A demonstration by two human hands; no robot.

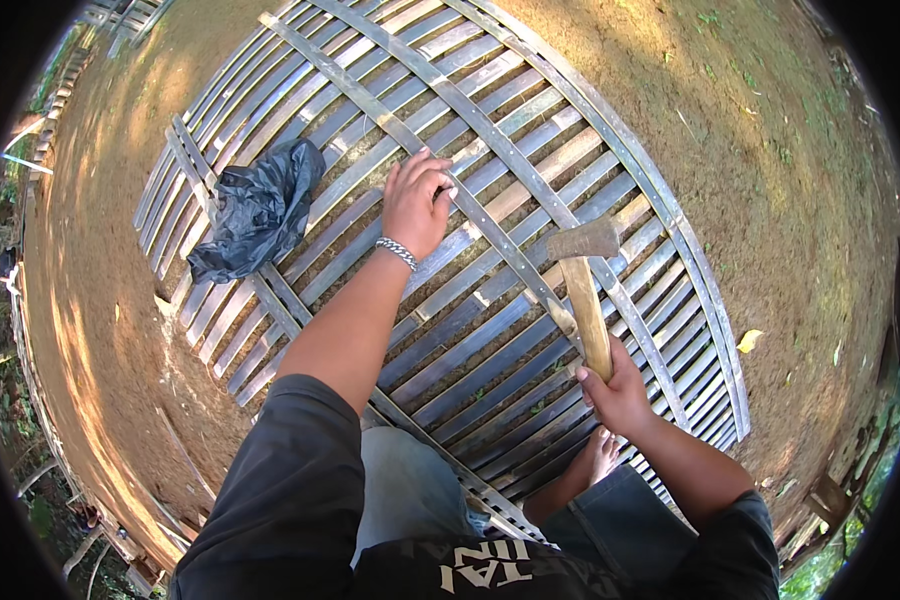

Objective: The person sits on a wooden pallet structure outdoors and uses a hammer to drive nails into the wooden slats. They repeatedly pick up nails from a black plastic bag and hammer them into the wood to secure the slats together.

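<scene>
A bamboo slat panel (481, 291) lies on the ground before me, its long strips crossed by several flat battens with dark nail heads. My left hand (418, 205) rests on the middle batten (505, 243), thumb and fingers curled together at its edge. Whatever they pinch, if anything, is too small to make out. In my right hand (618, 388) is a hatchet (592, 325), gripped low on its pale wooden handle. Its rusty metal head (583, 240) is raised over the right part of the panel. A crumpled black plastic bag (260, 210) lies on the panel left of my left hand.
Bare brown earth (790, 240) surrounds the panel. My bare foot (600, 455) is on the slats at the near side, beside my bent knee in jeans (410, 490). A yellow leaf (750, 341) lies to the right. Green plants and wooden pieces line the outer edges.
</scene>
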